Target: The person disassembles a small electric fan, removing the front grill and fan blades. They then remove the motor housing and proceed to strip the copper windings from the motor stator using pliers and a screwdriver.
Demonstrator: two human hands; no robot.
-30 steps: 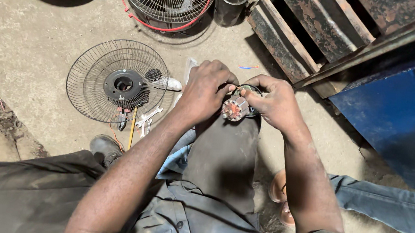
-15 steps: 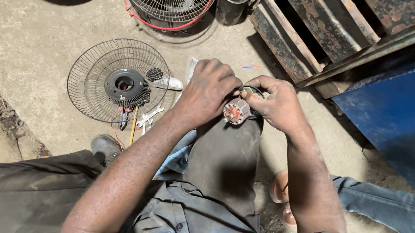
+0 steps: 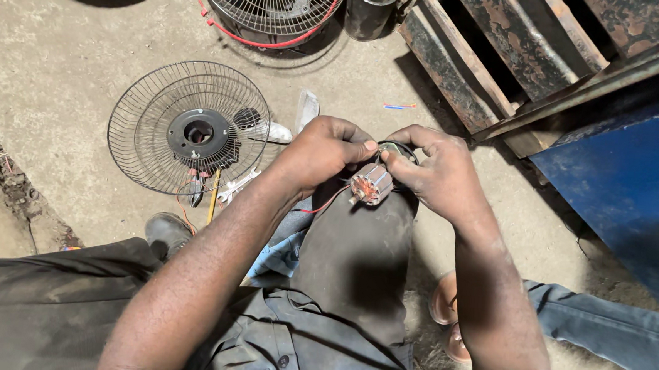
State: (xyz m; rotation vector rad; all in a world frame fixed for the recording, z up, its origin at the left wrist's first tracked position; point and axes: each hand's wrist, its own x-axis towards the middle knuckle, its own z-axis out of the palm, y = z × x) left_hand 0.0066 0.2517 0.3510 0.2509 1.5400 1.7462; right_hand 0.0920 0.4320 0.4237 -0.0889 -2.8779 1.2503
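Concrete floor (image 3: 60,58) carries two wire fan guards: I count one lying flat (image 3: 188,127), one red-rimmed (image 3: 265,3) beyond it. A blue metal panel (image 3: 638,191) stands at right. Over my raised knee, my left hand (image 3: 320,155) and right hand (image 3: 438,173) pinch one copper-wound motor rotor (image 3: 370,184) between fingertips.

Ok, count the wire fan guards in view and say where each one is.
2. One wire fan guard lies flat on the concrete floor, left of the hands. A red-rimmed guard sits at the top edge, partly cut off; others may be out of frame.
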